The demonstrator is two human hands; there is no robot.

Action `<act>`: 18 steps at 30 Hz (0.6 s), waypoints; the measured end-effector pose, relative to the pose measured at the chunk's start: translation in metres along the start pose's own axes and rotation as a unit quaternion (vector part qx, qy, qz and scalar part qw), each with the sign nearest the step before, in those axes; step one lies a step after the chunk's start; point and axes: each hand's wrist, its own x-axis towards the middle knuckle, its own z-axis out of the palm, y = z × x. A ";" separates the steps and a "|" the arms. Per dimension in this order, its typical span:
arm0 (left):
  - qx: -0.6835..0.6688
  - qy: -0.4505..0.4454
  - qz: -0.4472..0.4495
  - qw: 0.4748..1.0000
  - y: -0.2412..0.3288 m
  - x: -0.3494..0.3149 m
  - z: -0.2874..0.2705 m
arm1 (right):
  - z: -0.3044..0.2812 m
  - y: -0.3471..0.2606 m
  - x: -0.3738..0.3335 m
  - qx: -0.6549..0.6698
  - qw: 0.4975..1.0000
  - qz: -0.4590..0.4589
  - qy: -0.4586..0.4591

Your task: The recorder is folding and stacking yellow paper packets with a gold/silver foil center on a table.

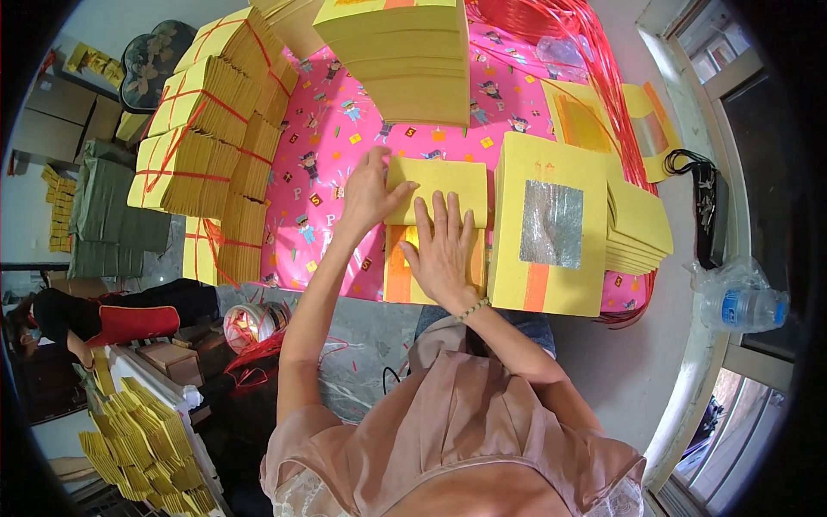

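A sheet of yellow paper lies folded over at its far end, right in front of me on the table. Its near part carries an orange patch, partly under my right hand. My right hand rests flat on it, fingers stretched across the folded edge. My left hand is at the paper's left edge, thumb laid on the fold and fingers spread beyond the edge. A thick stack of yellow paper with a silver rectangle stands just right of my right hand.
Bundles of yellow paper tied with red string are piled at the left. A tall yellow stack stands beyond my hands on the pink patterned cloth. Red strands hang at the right, near a plastic bottle. Another person is at lower left.
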 end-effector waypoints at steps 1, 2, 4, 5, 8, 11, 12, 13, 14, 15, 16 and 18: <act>-0.001 0.001 0.000 1.000 0.001 0.001 0.002 | -0.001 -0.002 0.001 -0.001 1.000 -0.002 0.003; 0.052 0.058 0.101 0.992 0.002 0.004 0.006 | -0.001 -0.004 0.001 -0.001 1.000 -0.003 0.007; 0.104 0.115 0.201 0.967 0.000 0.011 0.015 | -0.001 -0.004 0.001 -0.008 1.000 -0.006 0.000; 0.091 0.045 0.207 0.973 -0.002 0.013 0.021 | -0.001 -0.005 0.001 -0.014 1.000 -0.008 -0.007; 0.070 -0.050 0.225 0.971 0.000 0.026 0.032 | 0.000 -0.003 0.002 -0.016 1.000 -0.016 0.015; 0.047 -0.135 0.176 0.974 0.001 0.034 0.036 | 0.002 -0.004 0.003 -0.005 1.000 -0.013 0.023; 0.038 -0.130 0.174 0.975 0.000 0.035 0.038 | 0.001 -0.004 0.003 -0.004 1.000 -0.014 0.023; 0.027 -0.126 0.173 0.977 0.001 0.037 0.039 | 0.000 -0.005 0.004 -0.007 1.000 -0.009 0.018; 0.027 -0.126 0.174 0.976 0.001 0.039 0.040 | -0.001 -0.005 0.004 -0.009 1.000 -0.004 0.014; 0.024 -0.135 0.173 0.975 0.001 0.041 0.041 | -0.001 -0.004 0.004 -0.009 1.000 -0.003 0.014; 0.022 -0.143 0.170 0.975 0.000 0.041 0.041 | -0.001 -0.005 0.004 -0.009 1.000 -0.002 0.017; 0.023 -0.139 0.171 0.975 -0.001 0.041 0.041 | 0.001 -0.005 0.004 -0.008 1.000 -0.001 0.019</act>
